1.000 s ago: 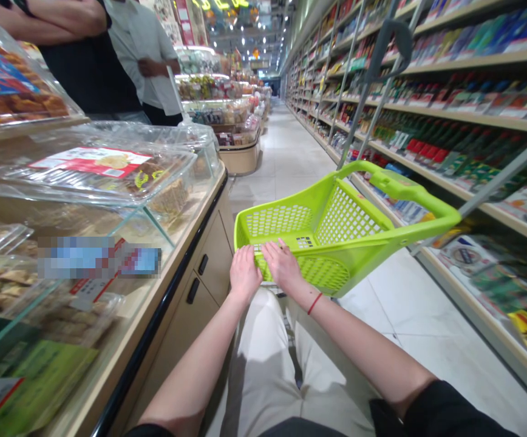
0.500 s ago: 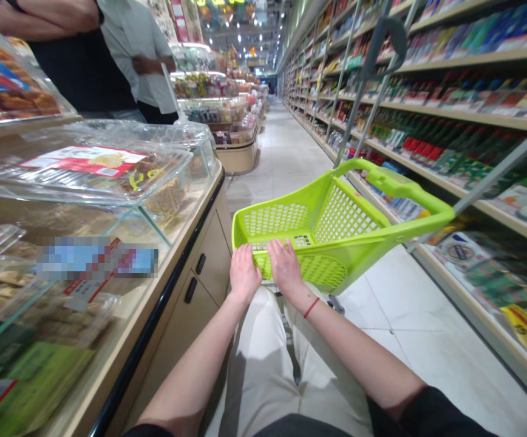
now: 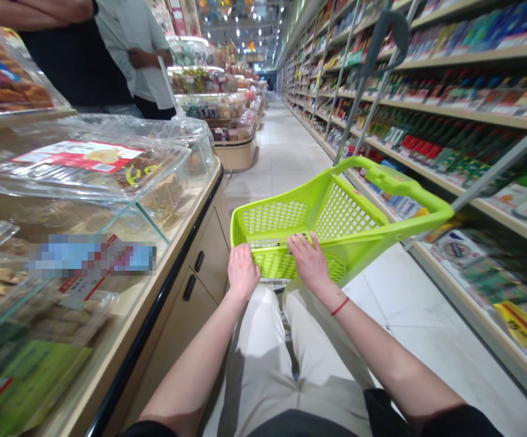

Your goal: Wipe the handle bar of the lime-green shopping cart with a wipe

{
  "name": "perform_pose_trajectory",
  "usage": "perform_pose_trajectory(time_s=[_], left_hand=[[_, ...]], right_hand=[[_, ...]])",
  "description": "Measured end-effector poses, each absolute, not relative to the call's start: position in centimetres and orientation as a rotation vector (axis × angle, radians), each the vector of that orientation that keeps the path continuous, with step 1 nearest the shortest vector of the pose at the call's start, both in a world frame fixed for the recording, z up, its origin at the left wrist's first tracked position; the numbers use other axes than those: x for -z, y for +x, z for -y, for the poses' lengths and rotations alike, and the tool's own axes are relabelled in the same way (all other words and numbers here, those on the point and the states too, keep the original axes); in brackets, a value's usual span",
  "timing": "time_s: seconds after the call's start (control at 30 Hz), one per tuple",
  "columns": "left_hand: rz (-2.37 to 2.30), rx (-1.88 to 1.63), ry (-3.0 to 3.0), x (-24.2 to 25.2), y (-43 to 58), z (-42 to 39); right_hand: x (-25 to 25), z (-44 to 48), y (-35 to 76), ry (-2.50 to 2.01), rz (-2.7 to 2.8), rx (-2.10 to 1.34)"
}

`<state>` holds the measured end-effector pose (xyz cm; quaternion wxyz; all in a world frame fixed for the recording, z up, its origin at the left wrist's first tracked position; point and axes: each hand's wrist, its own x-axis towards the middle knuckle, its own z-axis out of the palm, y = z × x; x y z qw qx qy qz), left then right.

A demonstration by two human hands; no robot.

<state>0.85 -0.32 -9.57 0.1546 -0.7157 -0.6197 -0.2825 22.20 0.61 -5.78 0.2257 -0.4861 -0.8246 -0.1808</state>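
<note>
The person's left hand [image 3: 243, 273] and right hand [image 3: 309, 262] rest on the near wall of a lime-green plastic shopping basket [image 3: 343, 212], which sits just ahead of the lap and beige trousers [image 3: 263, 364]. The fingers [image 3: 300, 244] of both hands lie spread along the basket's latticed edge, pinching nothing (a red thread bracelet [image 3: 340, 306] circles the right wrist). The basket looks light and fairly stiff, with nothing visible inside it. Its smooth plastic may be slightly slippery, so the thick moulded handle [image 3: 393, 182] along the far side looks like the surest place to take hold, though the lattice holes could also admit fingers. Grey metal rods [image 3: 362, 118] rise beyond it to a black loop grip [image 3: 388, 30].

To the left stands a wood-toned display desk [image 3: 167, 267] with clear plastic boxes of pastries [image 3: 149, 182] behind glass. To the right, the tiled floor [image 3: 409, 303] runs along retail shelves [image 3: 473, 197] packed with goods, with a yellow price tag [image 3: 521, 323] at the nearest end. Farther off, beyond the desk, two people [image 3: 104, 54] stand with their arms crossed or held in front.
</note>
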Motion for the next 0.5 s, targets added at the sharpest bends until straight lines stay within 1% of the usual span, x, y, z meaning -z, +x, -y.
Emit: perform_pose_trajectory(time_s=[0.1,0.2,0.37,0.5], left_hand=[[1.787,0.816,-2.05,9.6,1.0,0.3],[1.815,0.832,-2.049,9.5,1.2,0.4],[1.828,0.848,-2.053,9.5,1.5,0.6],[1.844,0.838,-2.065,9.7,1.3,0.4]], right_hand=[[5.3,-0.3,24.6,-1.457,2.17,0.579],[5.8,-0.1,23.9,-1.509,2.084,0.585],[7.4,-0.2,18.0,-1.419,2.12,0.398],[7.4,-0.8,13.3,-1.331,2.257,0.266]])
